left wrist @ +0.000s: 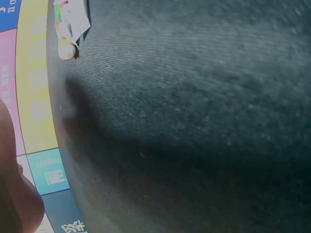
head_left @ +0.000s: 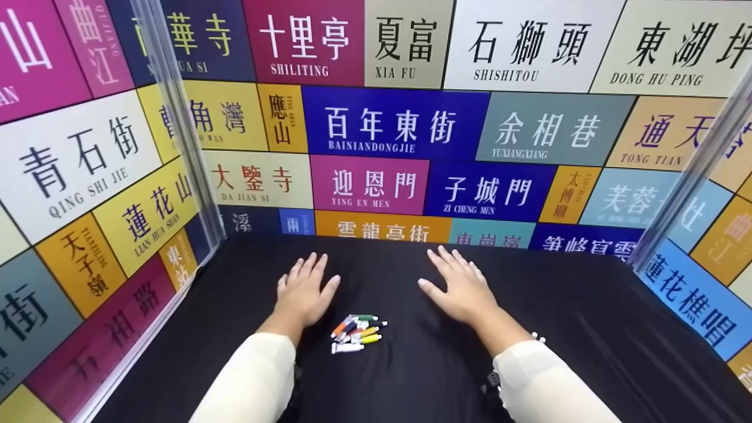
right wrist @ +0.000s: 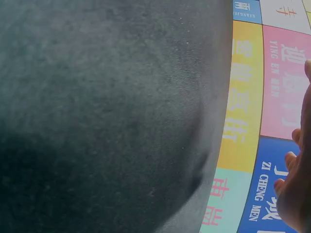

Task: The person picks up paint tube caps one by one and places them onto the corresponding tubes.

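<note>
A small heap of colourful tubes (head_left: pixel 354 337), which look like little paint tubes, lies on the black cloth between the two hands, closer to the left one. Among them are a white tube (head_left: pixel 348 348) at the near side, a yellow tube (head_left: pixel 371 339) and a green tube (head_left: pixel 368 318). My left hand (head_left: pixel 304 292), palm down with fingers extended, is to the left of the heap and apart from it. Over on the right, my right hand (head_left: pixel 459 288) is likewise palm down, fingers stretched forward, holding nothing. Part of the heap (left wrist: pixel 73 22) shows at the top of the left wrist view.
Black cloth (head_left: pixel 399 382) covers the table. Behind it stands a wall of coloured signs (head_left: pixel 396 123) with place names. Clear upright panels with shiny edges (head_left: pixel 188 129) flank the table at left and right.
</note>
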The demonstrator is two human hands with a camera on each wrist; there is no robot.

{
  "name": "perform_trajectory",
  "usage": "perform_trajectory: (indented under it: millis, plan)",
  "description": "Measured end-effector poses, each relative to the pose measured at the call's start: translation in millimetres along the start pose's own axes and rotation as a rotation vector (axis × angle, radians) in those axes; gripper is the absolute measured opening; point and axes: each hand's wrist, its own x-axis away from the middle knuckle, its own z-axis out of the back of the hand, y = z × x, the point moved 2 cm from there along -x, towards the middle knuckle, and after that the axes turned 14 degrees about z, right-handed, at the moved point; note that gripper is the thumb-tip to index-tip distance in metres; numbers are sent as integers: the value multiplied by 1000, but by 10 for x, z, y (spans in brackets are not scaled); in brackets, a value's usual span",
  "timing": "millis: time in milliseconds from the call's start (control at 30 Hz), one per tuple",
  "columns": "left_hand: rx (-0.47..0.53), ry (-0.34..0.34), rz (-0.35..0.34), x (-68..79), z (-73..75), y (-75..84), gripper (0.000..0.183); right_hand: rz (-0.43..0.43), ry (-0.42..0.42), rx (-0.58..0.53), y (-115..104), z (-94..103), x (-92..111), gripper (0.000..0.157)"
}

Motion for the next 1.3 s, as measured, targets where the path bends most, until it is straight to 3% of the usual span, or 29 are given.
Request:
perform_trajectory:
  millis: [333,533,700,1033,1300]
  plan:
    - [169,-39,-128,23,-54,-79,67,-15,-5,-74,75,20,101,80]
    - [197,-112,-146,77,-52,-91,69,-34,-27,-96,159,97,203,83]
    - [205,-112,-185,154,-37,-59,66,-26,-23,-105,217,160,264,83]
    - [273,-139,-359,395,-93,60,52,-50,-36,-157,310,189,454,83]
    - [340,-168,-422,497,-159,87,31,-30,-35,-231,412,167,615,75]
